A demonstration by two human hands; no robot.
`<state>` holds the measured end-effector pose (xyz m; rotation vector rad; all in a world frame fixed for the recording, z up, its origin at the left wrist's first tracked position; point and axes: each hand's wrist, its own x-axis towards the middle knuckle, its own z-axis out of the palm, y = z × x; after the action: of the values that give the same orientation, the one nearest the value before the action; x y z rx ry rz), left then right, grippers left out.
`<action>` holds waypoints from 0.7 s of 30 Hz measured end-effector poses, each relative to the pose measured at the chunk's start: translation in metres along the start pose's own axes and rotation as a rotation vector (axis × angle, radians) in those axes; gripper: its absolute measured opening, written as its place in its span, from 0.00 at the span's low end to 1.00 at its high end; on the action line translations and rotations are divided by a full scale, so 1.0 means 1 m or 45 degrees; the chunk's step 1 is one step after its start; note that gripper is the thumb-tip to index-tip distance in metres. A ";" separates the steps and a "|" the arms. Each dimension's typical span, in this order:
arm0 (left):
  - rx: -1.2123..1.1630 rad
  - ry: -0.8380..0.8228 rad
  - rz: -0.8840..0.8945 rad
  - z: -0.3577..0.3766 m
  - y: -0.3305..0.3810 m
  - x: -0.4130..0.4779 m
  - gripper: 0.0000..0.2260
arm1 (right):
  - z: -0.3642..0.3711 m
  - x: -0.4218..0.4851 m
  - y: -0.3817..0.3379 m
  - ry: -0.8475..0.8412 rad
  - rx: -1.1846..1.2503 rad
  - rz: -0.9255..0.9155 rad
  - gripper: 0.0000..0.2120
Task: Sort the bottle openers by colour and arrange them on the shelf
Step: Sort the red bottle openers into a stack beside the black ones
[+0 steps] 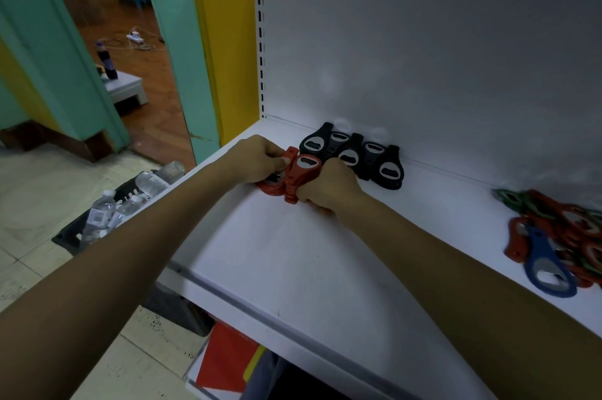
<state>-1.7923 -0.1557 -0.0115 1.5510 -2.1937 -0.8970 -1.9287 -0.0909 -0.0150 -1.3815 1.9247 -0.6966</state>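
On the white shelf [293, 269], a stack of red bottle openers [301, 171] sits between both hands. My left hand [257, 158] grips the stack from the left, my right hand [329, 187] grips it from the right. Just behind, several black bottle openers [355, 152] lie in a row against the back panel. At the right edge lies a mixed pile of openers [560, 236]: red, green, and one blue opener [547, 269] on top at the front.
Left of the shelf, a black crate of plastic water bottles [123, 200] stands on the tiled floor. The shelf's slotted upright [259, 41] rises at the left. Red and yellow items [228, 360] sit on the lower level.
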 end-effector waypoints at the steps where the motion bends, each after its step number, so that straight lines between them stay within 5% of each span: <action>1: -0.001 -0.001 0.001 0.000 0.000 0.000 0.12 | -0.002 0.000 0.001 -0.025 -0.034 -0.006 0.05; 21: 0.054 -0.078 0.052 -0.003 -0.002 0.001 0.12 | -0.003 0.009 -0.001 -0.269 -0.204 -0.006 0.07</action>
<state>-1.7895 -0.1583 -0.0102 1.5110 -2.2925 -0.9026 -1.9330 -0.0999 -0.0143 -1.4933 1.8407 -0.3876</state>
